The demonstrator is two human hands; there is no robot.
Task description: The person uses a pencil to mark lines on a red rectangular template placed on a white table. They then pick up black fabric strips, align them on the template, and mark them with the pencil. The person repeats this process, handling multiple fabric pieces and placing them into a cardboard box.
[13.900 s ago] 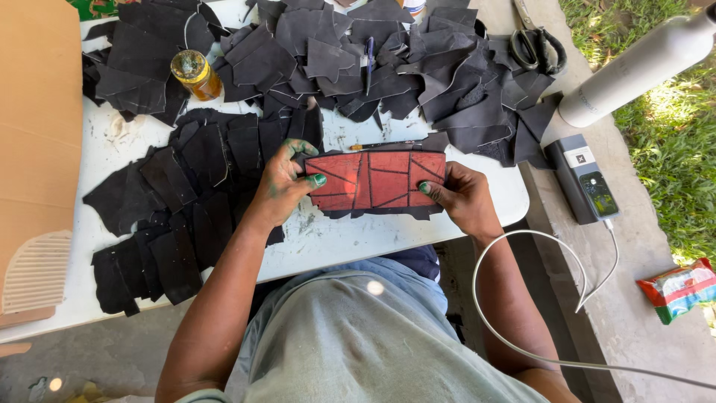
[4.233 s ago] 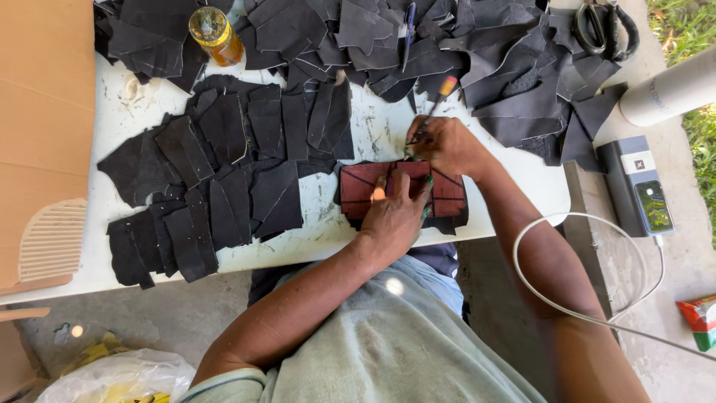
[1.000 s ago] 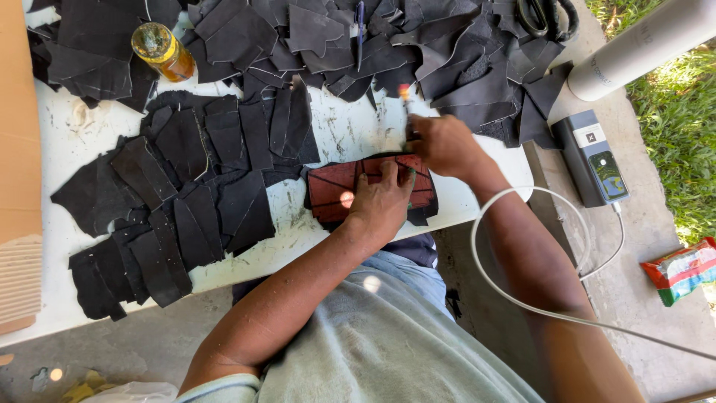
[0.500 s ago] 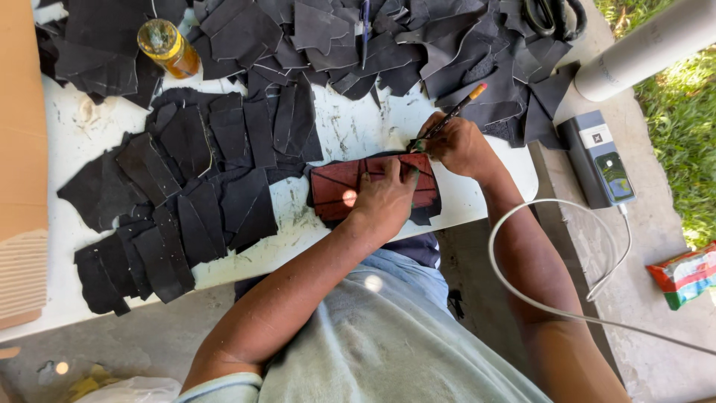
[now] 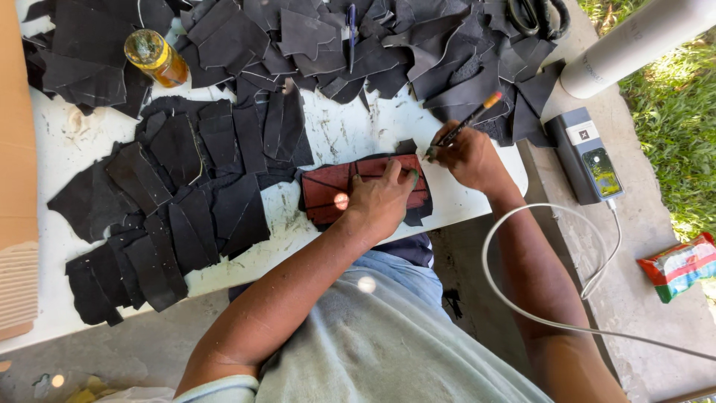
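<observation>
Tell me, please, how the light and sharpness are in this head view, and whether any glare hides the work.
Head view: strong sun, the white table bright, the grass nearly washed out. Small round flare spots sit on the red template and on the grey shirt. The left hand, the right hand and its pencil look sharp; edges bend slightly.

Red-brown panel (image 5: 339,190): flat on table (image 5: 343,134) edge, dark lines across it. Pencil (image 5: 464,123): dark, orange-tipped, tilted, point at panel's upper right corner.
</observation>
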